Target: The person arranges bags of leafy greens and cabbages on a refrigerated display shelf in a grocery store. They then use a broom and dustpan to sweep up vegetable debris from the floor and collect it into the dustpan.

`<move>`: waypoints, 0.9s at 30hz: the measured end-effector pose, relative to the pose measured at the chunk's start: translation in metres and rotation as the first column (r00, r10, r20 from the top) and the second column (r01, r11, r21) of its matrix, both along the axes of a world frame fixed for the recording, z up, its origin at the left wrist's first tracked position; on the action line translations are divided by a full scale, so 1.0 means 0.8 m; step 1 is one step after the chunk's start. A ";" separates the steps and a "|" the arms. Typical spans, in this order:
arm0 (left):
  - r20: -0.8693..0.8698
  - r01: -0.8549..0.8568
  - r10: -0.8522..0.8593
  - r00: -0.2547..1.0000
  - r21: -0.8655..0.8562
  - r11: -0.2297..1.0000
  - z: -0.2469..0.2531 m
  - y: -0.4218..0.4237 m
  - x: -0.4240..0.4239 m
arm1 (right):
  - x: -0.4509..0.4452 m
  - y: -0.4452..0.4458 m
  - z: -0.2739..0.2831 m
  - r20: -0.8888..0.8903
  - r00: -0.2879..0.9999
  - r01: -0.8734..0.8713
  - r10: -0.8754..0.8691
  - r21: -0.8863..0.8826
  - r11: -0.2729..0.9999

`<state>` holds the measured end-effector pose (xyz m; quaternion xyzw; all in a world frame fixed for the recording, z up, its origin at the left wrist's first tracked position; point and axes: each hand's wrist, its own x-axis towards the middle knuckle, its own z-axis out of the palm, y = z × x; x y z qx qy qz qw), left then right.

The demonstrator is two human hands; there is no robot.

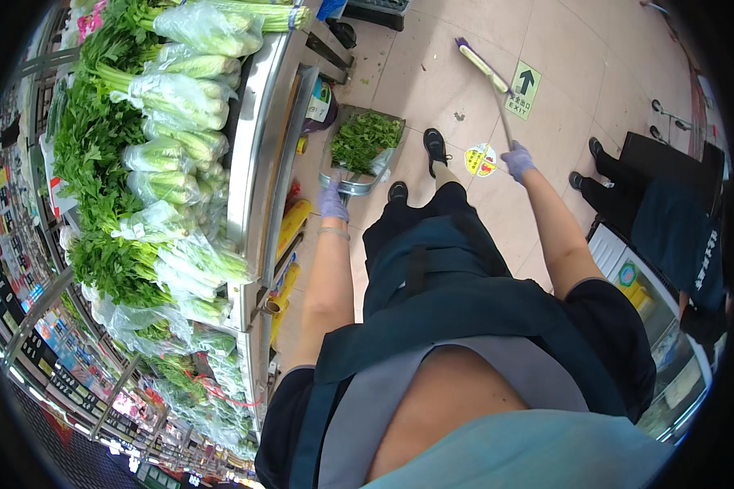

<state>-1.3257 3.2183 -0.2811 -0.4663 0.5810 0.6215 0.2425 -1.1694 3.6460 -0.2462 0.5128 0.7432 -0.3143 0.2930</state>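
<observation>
My left hand (333, 200), in a purple glove, grips the handle of a metal dustpan (355, 187) beside the produce shelf. Green leaves (364, 142) and a piece of clear plastic lie in the pan. In a purple glove too, my right hand (518, 162) is closed around the stick of a broom (484, 66). The broom's head, with dark purple bristles, is over the tiled floor, near a green exit floor sticker (523, 90).
Bagged celery (177, 101) is piled on a metal-edged stand (254, 153) at the left. Yellow rolls (292, 227) lie beneath it. Another person (679, 226) is at the right, by a glass-topped case (673, 367). Small scraps dot the floor (428, 73).
</observation>
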 end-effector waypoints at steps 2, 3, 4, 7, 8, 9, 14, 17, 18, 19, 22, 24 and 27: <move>-0.003 0.006 -0.006 1.000 -0.105 0.994 0.006 0.022 -0.016 | -0.019 -0.008 -0.021 0.096 0.991 -0.079 0.097 -0.174 0.982; 0.003 0.022 -0.022 1.000 -0.128 0.991 0.008 0.029 -0.028 | -0.001 -0.009 -0.055 0.057 0.952 -0.291 0.302 -0.149 0.945; 0.006 0.026 -0.026 1.000 -0.156 0.987 0.011 0.033 -0.039 | 0.014 -0.017 -0.073 0.034 0.963 -0.263 0.268 -0.117 0.958; -0.002 -0.023 0.023 1.000 -0.143 0.990 0.012 0.039 -0.057 | -0.023 -0.001 0.000 -0.045 0.996 -0.089 0.079 -0.302 0.949; -0.021 -0.017 0.015 1.000 -0.119 0.993 0.013 0.041 -0.059 | -0.047 0.011 0.039 0.001 1.000 -0.026 0.028 -0.340 0.940; -0.041 -0.006 0.002 0.999 -0.092 0.996 0.013 0.042 -0.062 | -0.063 0.026 0.063 0.012 1.000 0.002 0.002 -0.371 0.929; -0.023 0.122 -0.126 0.992 -0.139 0.983 0.014 0.047 -0.059 | -0.096 0.083 0.016 -0.101 0.928 -0.371 0.359 -0.158 0.915; -0.043 0.219 -0.229 0.972 -0.166 0.962 0.017 0.050 -0.065 | -0.182 0.060 0.010 0.002 0.859 -0.509 0.512 -0.110 0.854; -0.051 0.228 -0.240 0.969 -0.171 0.959 0.017 0.053 -0.070 | -0.200 0.043 0.005 0.087 0.827 -0.540 0.555 -0.148 0.829; -0.022 0.266 -0.276 0.961 -0.196 0.944 0.016 0.053 -0.075 | -0.213 0.029 -0.003 0.168 0.788 -0.565 0.593 -0.187 0.804; 0.038 0.347 -0.347 0.937 -0.220 0.912 0.025 0.057 -0.082 | -0.190 -0.002 -0.024 0.205 0.653 -0.687 0.729 -0.245 0.684; 0.039 0.364 -0.363 0.931 -0.175 0.915 0.046 0.065 -0.086 | -0.169 -0.009 0.009 0.233 0.605 -0.713 0.761 -0.266 0.649; 0.081 0.379 -0.371 0.925 -0.137 0.915 0.035 0.048 -0.083 | -0.113 0.041 0.007 0.255 0.564 -0.762 0.785 -0.205 0.614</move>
